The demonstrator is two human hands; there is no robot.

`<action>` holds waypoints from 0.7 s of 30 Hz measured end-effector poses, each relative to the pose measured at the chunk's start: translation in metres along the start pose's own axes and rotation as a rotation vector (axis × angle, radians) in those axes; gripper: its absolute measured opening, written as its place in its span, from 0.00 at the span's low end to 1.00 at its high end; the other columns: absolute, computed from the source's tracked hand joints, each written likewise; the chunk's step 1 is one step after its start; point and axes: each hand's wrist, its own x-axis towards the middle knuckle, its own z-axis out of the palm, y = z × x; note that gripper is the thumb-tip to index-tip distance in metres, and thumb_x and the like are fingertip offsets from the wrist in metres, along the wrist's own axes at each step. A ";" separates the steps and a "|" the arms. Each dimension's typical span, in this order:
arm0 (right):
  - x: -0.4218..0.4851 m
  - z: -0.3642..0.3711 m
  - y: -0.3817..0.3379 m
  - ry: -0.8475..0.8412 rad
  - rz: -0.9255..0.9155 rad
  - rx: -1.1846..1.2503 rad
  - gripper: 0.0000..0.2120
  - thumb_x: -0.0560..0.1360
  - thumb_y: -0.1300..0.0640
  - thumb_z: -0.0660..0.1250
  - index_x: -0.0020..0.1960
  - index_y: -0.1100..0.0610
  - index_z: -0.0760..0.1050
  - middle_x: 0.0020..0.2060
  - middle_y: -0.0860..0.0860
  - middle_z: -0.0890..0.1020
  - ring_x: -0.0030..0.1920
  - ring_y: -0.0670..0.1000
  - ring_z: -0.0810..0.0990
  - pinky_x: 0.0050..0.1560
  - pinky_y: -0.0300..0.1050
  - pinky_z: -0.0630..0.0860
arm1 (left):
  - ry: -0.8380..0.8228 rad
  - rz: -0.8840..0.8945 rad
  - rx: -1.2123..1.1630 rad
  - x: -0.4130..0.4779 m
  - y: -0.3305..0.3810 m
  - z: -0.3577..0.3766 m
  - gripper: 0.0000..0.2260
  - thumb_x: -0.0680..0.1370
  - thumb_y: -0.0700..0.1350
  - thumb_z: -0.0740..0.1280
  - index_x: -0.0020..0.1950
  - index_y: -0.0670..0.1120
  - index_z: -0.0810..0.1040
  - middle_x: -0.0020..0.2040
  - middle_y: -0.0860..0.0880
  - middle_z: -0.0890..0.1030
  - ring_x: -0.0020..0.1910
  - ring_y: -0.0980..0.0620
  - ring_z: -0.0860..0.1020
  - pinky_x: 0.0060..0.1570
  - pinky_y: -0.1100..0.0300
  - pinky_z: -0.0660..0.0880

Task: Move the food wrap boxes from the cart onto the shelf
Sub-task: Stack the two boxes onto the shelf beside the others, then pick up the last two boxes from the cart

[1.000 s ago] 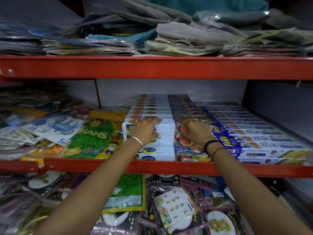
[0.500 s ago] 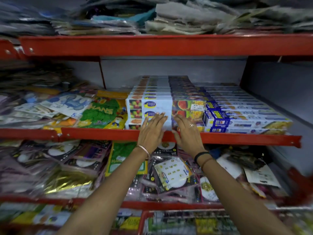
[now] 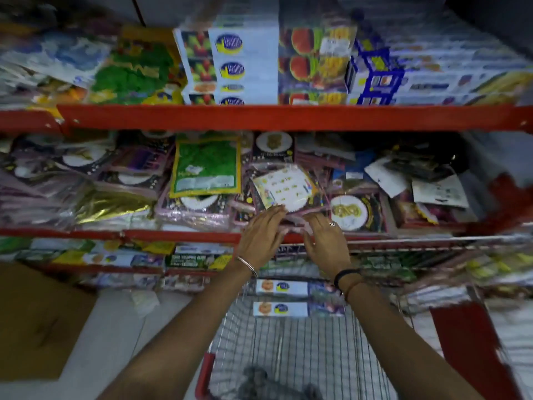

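Observation:
A stack of white food wrap boxes (image 3: 245, 64) with fruit pictures sits on the red shelf (image 3: 288, 118) at the top of the view. Two more food wrap boxes (image 3: 291, 298) lie in the wire cart (image 3: 302, 350) below. My left hand (image 3: 261, 236) and my right hand (image 3: 324, 241) hover side by side above the cart's far end, in front of the middle shelf. Both hands are empty, with fingers stretched out and slightly apart. The view is blurred by motion.
Blue-printed boxes (image 3: 432, 76) fill the shelf right of the white stack. Plastic-wrapped party packs (image 3: 204, 168) crowd the middle shelf. A brown cardboard sheet (image 3: 37, 321) lies on the floor at left. The cart has red trim (image 3: 204, 373).
My hands have left the stacked boxes on the shelf and come down empty toward the cart. The view has tilted down, bringing the cart and floor into sight.

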 end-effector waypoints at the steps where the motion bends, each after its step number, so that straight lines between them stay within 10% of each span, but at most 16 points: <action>1: -0.011 0.008 0.006 -0.023 0.022 0.008 0.14 0.75 0.63 0.66 0.60 0.65 0.72 0.54 0.64 0.79 0.51 0.65 0.78 0.50 0.59 0.76 | -0.027 -0.028 -0.016 -0.010 0.000 0.009 0.21 0.78 0.49 0.57 0.67 0.40 0.71 0.65 0.40 0.76 0.64 0.42 0.74 0.62 0.49 0.72; 21: -0.144 0.190 0.142 -0.540 0.295 0.096 0.15 0.73 0.67 0.67 0.59 0.67 0.73 0.56 0.67 0.78 0.57 0.67 0.75 0.56 0.62 0.73 | -0.535 -0.253 -0.040 -0.120 -0.080 0.228 0.14 0.75 0.39 0.65 0.60 0.37 0.76 0.61 0.38 0.78 0.57 0.38 0.78 0.54 0.45 0.78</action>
